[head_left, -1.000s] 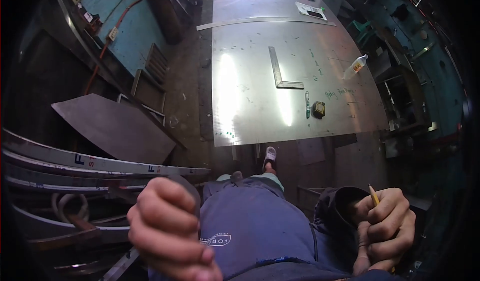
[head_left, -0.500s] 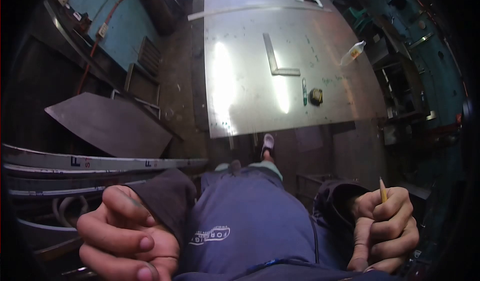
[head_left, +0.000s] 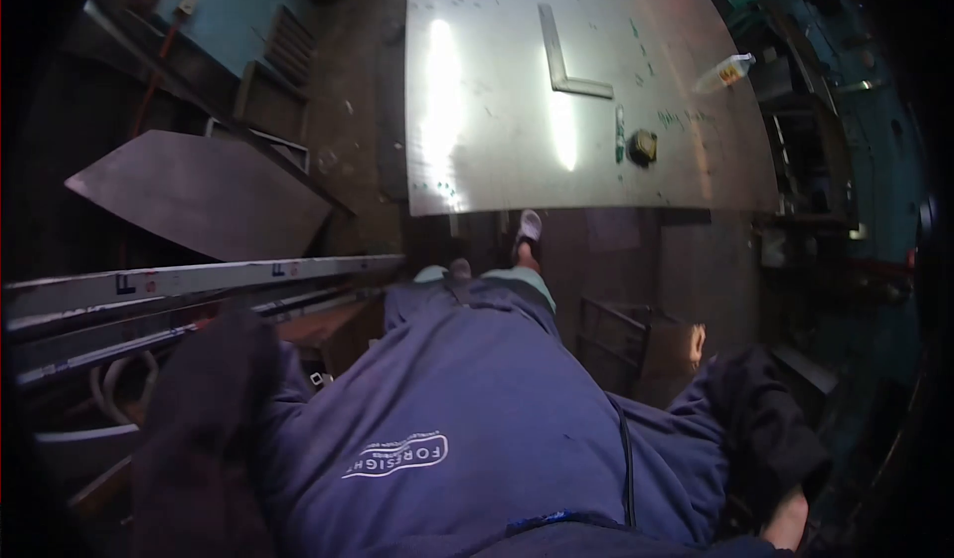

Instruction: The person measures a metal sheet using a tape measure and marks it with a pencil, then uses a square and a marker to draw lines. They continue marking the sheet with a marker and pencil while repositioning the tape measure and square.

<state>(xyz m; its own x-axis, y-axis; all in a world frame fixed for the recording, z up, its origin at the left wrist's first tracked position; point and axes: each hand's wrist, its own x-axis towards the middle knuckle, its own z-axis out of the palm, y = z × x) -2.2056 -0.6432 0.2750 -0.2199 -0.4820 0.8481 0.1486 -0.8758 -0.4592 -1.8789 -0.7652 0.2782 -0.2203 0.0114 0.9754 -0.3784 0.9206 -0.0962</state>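
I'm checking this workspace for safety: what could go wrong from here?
The bottle, near the right edge of the metal sheet, might get knocked off. The marker beside the tape measure could roll if bumped. The person's bare shin could scrape the sheet's near edge.

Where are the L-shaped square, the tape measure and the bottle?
L-shaped square (head_left: 586,88): head view, on its shorter leg.
Tape measure (head_left: 643,148): head view, middle of its case.
Bottle (head_left: 730,71): head view, on its orange label.
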